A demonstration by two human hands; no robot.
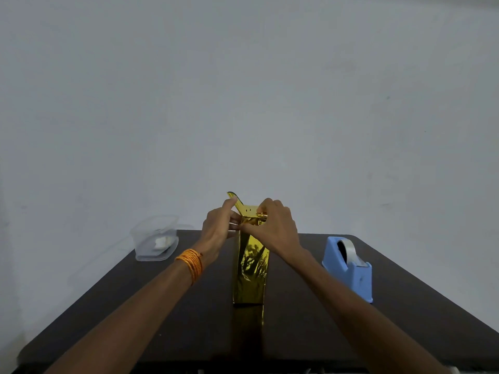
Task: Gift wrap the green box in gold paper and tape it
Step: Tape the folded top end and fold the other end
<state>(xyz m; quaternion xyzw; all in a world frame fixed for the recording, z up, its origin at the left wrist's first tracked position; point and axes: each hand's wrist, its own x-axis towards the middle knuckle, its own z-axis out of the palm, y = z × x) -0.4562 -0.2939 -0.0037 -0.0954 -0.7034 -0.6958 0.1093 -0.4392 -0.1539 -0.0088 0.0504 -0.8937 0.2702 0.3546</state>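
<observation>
Two bare forearms reach in from the near edge of the dark bench (pixel 351 333) and meet at the top of the box (pixel 250 276), which stands upright on its short end at the middle of the bench, covered in gold paper (pixel 252 255) on every side that shows. A reflection of the gold runs down the bench surface in front of it.

The left hand (pixel 218 225), with an orange thread band (pixel 190 263) round its wrist, is at the upper left corner of the box. Its fingers (pixel 230 203) are curled, pinching a loose flap (pixel 235 198) of the paper that sticks up and leans left above the box top. The right hand (pixel 272 228) comes over the upper right corner, its fingers (pixel 266 205) bent down and clamped on the folded paper edge along the top. Both hands touch the paper, and thumb and fingertips nearly meet at the left top corner.

A blue tape dispenser (pixel 348 268) stands on the bench, well to the right of the box. A clear plastic container (pixel 156 238) sits at the far left corner. A plain grey wall (pixel 243 90) stands behind.
</observation>
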